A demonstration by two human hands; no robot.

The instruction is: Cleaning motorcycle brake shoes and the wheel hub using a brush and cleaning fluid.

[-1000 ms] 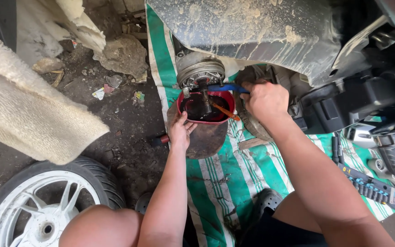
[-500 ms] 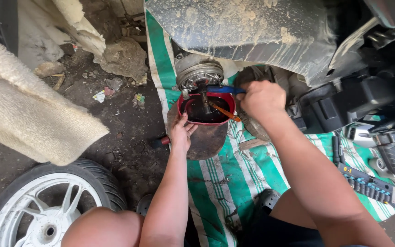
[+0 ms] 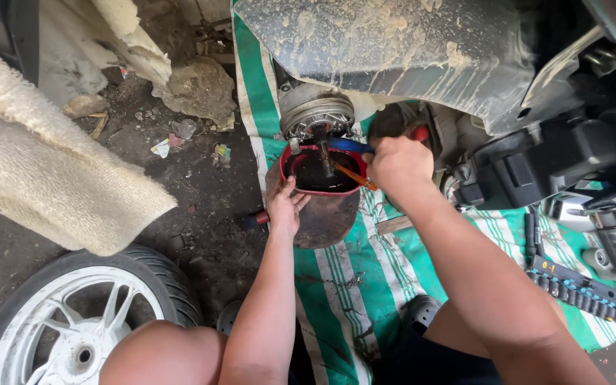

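My left hand (image 3: 286, 205) holds the near rim of a red bowl (image 3: 290, 162) filled with dark oil, held under a round metal hub (image 3: 316, 113) of a dirt-caked scooter. My right hand (image 3: 396, 162) is closed around a tool with a blue and red handle (image 3: 347, 145) just right of the bowl. An orange-handled tool (image 3: 355, 176) slants across the bowl toward that hand. A dark shaft (image 3: 324, 153) runs from the hub down into the oil.
A green-and-white striped tarp (image 3: 365, 285) covers the ground under the bowl. A blue socket rail (image 3: 584, 292) lies at right. A white-rimmed wheel (image 3: 73, 321) rests at lower left, a beige woven mat (image 3: 44, 171) above it. The muddy fender (image 3: 393, 43) overhangs the work.
Both hands stay on the bowl and tool. The view has drifted slightly; nothing else has visibly moved.
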